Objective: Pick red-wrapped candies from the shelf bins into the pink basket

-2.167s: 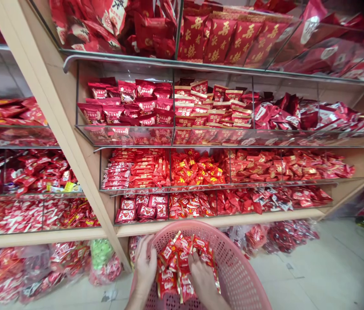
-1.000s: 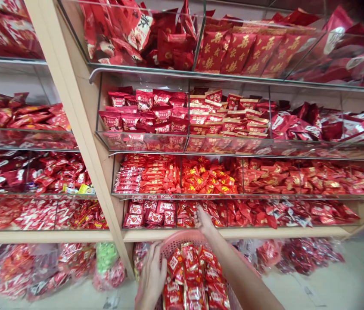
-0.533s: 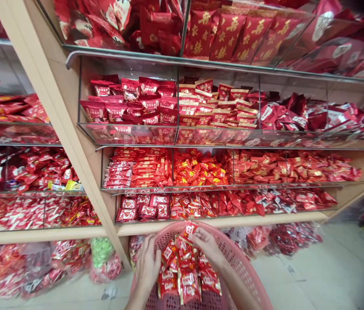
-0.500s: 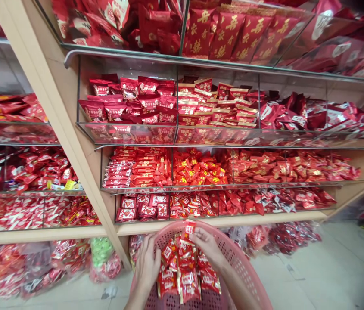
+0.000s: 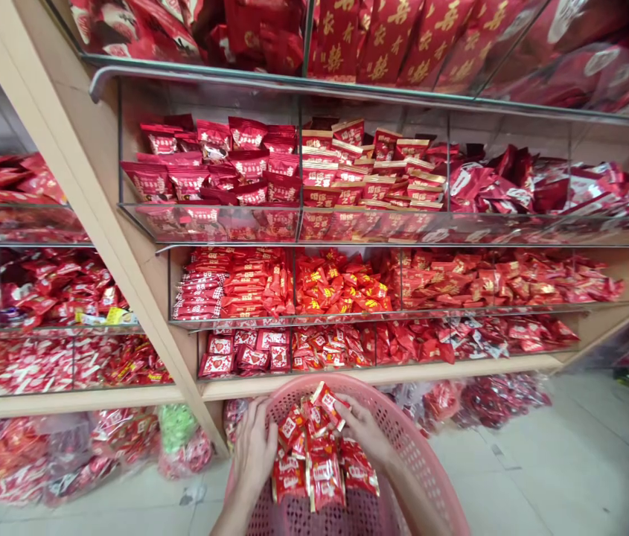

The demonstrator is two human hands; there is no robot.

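A pink perforated plastic basket [image 5: 426, 461] stands low in front of me. Inside it is a pile of red candy packets [image 5: 325, 476] with white lettering and gold crimped edges. My left hand [image 5: 255, 447] is closed over the basket's left rim, its thumb beside the packets; the fingertips are partly hidden. At the far side of the pile, my right hand [image 5: 367, 428] pinches one small red packet [image 5: 327, 406] between thumb and fingers. That packet is tilted and close to the others beneath it.
Wooden shelving [image 5: 107, 223] with glass-fronted compartments rises ahead, filled with red-wrapped sweets [image 5: 342, 283]. Below the lowest shelf, clear bags of sweets [image 5: 493, 402] lie on the tiled floor [image 5: 543, 461]. A bag with green contents [image 5: 177, 426] is at the left.
My right hand has lowered slightly toward the pile, and its packet has tipped from nearly upright to slanted. My left hand stays at the rim. The view has shifted a little.
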